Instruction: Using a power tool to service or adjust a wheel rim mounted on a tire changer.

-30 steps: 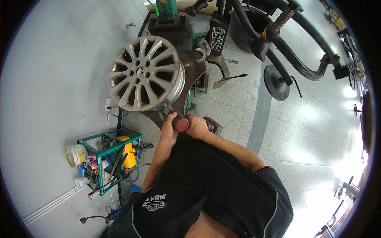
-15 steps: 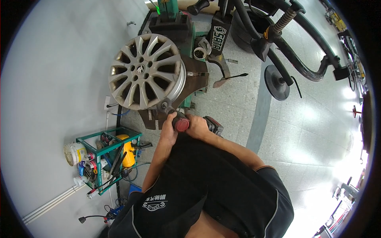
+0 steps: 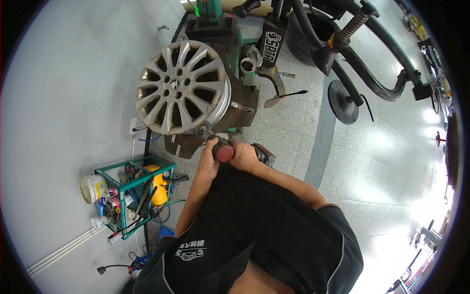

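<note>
A pistol-shaped cordless drill (image 3: 224,153) with a red rear end is held in both hands in front of my chest. My left hand (image 3: 209,159) is closed around the body near its nose. My right hand (image 3: 243,156) is wrapped round the handle, with the dark battery (image 3: 263,155) sticking out to its right. At the nose, a small round grey head (image 3: 202,129) meets the near rim edge of a silver multi-spoke alloy wheel (image 3: 193,81); contact is hard to tell. The wheel lies face up, without a tyre, on the dark turntable (image 3: 245,108) of a tyre changer.
A green tool rack (image 3: 132,185) with a yellow canister (image 3: 159,190) and bottles stands by the left wall. Black machine arms (image 3: 377,78) with a round disc (image 3: 342,102) reach over the right side. A tyre (image 3: 299,44) and a flat-ended bar (image 3: 281,98) lie near the machine.
The wheel and turntable have turned clockwise: the right turntable arm has come nearer and the near one has swung left. Both hands and the drill stay almost in place.
</note>
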The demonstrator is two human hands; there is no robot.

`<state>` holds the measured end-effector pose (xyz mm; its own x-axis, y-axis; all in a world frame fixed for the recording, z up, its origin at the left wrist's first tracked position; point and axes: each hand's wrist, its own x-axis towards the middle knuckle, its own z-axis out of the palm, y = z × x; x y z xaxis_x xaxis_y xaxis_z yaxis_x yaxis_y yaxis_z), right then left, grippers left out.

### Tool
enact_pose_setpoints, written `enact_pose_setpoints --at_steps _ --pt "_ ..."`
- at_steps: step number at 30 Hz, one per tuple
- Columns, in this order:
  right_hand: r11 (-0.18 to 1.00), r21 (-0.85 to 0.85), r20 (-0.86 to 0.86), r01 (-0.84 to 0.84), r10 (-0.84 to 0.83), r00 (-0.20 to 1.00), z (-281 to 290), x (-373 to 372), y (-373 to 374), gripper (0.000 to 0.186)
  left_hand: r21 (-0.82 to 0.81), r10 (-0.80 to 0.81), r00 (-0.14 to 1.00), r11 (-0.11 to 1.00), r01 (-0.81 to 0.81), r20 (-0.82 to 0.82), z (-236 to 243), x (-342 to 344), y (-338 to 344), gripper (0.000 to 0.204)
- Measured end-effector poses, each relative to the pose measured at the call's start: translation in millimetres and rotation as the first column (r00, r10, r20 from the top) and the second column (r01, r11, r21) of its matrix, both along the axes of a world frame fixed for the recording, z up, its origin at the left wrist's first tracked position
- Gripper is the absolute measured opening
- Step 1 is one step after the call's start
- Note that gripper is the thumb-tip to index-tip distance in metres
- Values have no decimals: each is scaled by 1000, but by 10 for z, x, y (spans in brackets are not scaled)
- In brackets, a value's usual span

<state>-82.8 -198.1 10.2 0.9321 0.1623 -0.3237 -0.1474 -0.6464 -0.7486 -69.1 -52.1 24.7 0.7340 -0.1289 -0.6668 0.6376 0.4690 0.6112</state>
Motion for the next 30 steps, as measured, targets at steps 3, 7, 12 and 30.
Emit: enact_pose_setpoints --at_steps 3,7,12,30 --pt "1000 4 22 1 -1 1000 -81 -10 -2 48 -2 -7 1000 1000 7 5 6 4 -17 27" --pt "1000 -1 34 -3 3 999 -26 -2 -9 49 8 -7 1000 1000 7 22 2 0 -11 29" --pt "1000 3 36 2 -2 999 -85 -11 10 47 6 11 1000 1000 -11 5 22 -3 -25 28" --pt "1000 -7 47 14 -14 999 -163 -25 27 41 -2 -15 1000 1000 15 -5 -18 10 -4 33"
